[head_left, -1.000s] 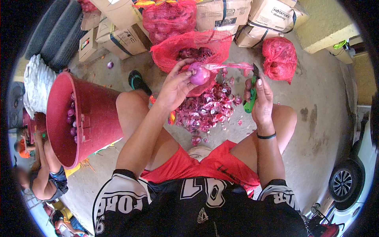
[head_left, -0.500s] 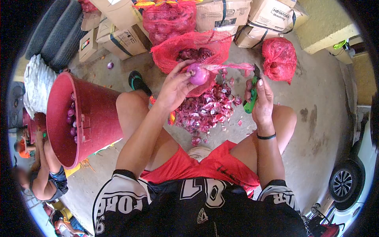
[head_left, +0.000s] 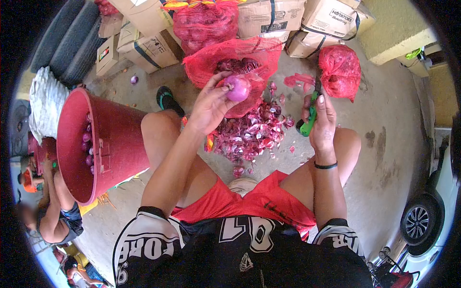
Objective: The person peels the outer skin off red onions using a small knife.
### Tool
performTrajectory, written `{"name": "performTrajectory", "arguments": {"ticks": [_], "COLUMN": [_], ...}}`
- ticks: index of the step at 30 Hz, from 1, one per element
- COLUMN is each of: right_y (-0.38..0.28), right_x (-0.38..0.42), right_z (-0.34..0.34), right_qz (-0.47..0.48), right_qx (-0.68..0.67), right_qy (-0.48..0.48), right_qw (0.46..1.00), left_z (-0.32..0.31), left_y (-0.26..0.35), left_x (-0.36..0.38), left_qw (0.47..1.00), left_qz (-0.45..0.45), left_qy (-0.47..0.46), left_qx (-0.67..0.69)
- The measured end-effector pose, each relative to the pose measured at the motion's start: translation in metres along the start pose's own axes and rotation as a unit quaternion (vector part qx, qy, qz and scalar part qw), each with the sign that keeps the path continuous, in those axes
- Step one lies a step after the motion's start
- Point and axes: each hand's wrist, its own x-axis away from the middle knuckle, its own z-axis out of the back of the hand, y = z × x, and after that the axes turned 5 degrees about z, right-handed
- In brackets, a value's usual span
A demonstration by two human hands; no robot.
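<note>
My left hand (head_left: pixel 210 106) grips a shiny purple onion (head_left: pixel 238 88) in its fingers, above the floor between my knees. My right hand (head_left: pixel 321 120), off to the right, is closed around a knife (head_left: pixel 309 122) with a green handle and a dark blade pointing up. A strip of pink onion skin (head_left: pixel 299 80) hangs at the blade, apart from the onion. Below the hands lies a heap of loose onion skins (head_left: pixel 252 134). Just behind the onion, an open red mesh sack (head_left: pixel 204 69) holds several dark onions (head_left: pixel 245 66).
A big red tub (head_left: pixel 120 137) with onions inside lies tilted at my left. Full mesh sacks (head_left: pixel 205 26) and cardboard boxes (head_left: pixel 271 18) stand behind; a smaller red sack (head_left: pixel 340 72) sits at right. Another person (head_left: pixel 55 211) sits at far left. A car wheel (head_left: pixel 418 222) shows at right.
The strip of skin stretched between onion and knife has come off the onion and now hangs at the blade. My right hand has shifted slightly right; the left hand has barely moved.
</note>
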Motion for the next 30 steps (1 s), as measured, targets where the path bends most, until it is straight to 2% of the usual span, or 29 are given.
{"name": "performTrajectory", "arguments": {"ticks": [1,4,7,11,12,21,24,30], "right_y": [0.0,-0.002,0.0,0.003,-0.003,0.0,0.0,-0.005], "right_x": [0.0,-0.003,0.003,0.009,0.008,-0.002,-0.002,-0.002], "right_z": [0.0,0.005,-0.007,-0.024,-0.028,-0.041,-0.037,-0.038], "right_qz": [0.002,-0.005,0.023,0.064,0.025,0.219,0.177,0.184], "right_qx": [0.009,0.13,0.251,0.285,0.277,0.323,0.332,0.322], "right_qy": [0.002,-0.08,-0.163,-0.226,-0.232,-0.225,-0.22,-0.211], "right_qw": [1.0,0.988,0.954,0.929,0.932,0.893,0.9,0.904], "left_z": [0.0,0.0,-0.001,-0.001,-0.003,-0.002,0.0,-0.006], "left_y": [0.0,0.001,0.001,-0.003,-0.002,-0.007,-0.007,-0.006], "left_x": [0.0,0.001,0.002,0.002,0.002,0.001,0.001,0.003], "left_qw": [1.0,1.0,0.999,0.999,0.998,0.995,0.995,0.996], "left_qz": [-0.001,0.006,0.028,0.042,0.05,0.074,0.069,0.063], "left_qy": [-0.003,-0.013,-0.02,-0.012,-0.018,-0.042,-0.042,-0.041], "left_qx": [0.001,0.003,0.012,-0.023,-0.026,-0.053,-0.055,-0.056]}}
